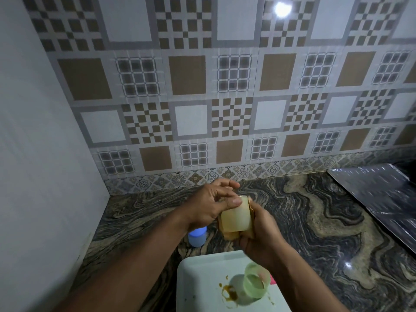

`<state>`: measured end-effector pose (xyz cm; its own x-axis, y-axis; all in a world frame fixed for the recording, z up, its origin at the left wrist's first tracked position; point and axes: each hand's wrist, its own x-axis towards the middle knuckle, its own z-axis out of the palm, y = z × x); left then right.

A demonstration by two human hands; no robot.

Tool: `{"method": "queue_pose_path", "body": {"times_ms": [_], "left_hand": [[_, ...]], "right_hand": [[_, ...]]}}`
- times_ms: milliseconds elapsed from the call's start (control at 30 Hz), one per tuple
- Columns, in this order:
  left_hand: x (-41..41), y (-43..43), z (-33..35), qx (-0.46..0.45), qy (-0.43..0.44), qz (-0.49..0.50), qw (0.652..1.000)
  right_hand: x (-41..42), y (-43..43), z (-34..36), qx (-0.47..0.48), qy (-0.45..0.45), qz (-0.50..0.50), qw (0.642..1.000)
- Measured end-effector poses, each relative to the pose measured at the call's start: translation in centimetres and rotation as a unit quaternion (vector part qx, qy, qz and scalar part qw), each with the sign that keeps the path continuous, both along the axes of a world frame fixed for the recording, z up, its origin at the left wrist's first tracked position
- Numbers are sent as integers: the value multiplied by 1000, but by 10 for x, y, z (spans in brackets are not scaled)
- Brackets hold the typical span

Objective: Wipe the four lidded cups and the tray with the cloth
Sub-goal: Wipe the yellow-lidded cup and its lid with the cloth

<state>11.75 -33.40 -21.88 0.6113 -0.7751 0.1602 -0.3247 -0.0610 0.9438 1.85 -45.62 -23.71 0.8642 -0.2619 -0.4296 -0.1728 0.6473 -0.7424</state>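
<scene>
Swirled black-and-tan marble table point(304, 221), backed by a wall of brown, grey and white patterned tiles point(202, 86) with a lamp's glare point(282, 7) high up. Plain pale wall point(33, 131) on the left, and a dark glossy slab point(371, 199) lying at the far right of the table. At the near edge, a white tray point(198, 278), smeared with a brown stain point(229, 293) and carrying a translucent green cup point(255, 281), upright and open-topped, with a bit of pink point(272, 282) showing just behind it, too hidden to name. On the table just beyond the tray's left corner, a blue lidded cup point(197, 238), partly covered by the left forearm. Above the table past the tray's far edge, a pale yellow cup point(236, 218) tipped on its side: left hand point(209, 206) pinching its open rim with the thumb on top, right hand point(261, 235) curled round its base through a yellowish cloth point(228, 235). Hands close together, both clamped on that cup.
</scene>
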Motion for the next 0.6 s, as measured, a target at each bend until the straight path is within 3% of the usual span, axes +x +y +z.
{"method": "queue_pose_path", "body": {"times_ms": [67,133,267,367,433,533,600], "left_hand": [[-2,-3,-7,-65,74,11,995],[-4,-6,-20,-123,87,69,986],[-14,-14,-45,-93,-116,191,970],[-21,-13,-48,-93,-291,184,934],[-20,-11,-47,-93,-344,169,919],[-22,-6,-44,-80,-333,165,925],[-22,-2,-41,-43,-253,184,949]], "right_hand": [[-4,-1,1,103,13,45,994],[-2,-8,-2,128,12,22,991],[9,-18,-1,71,3,-65,995],[10,-18,2,-17,7,-107,994],[9,-16,4,-56,6,-118,991],[8,-15,4,-125,1,-114,986],[8,-14,3,-169,-2,-112,979]]}}
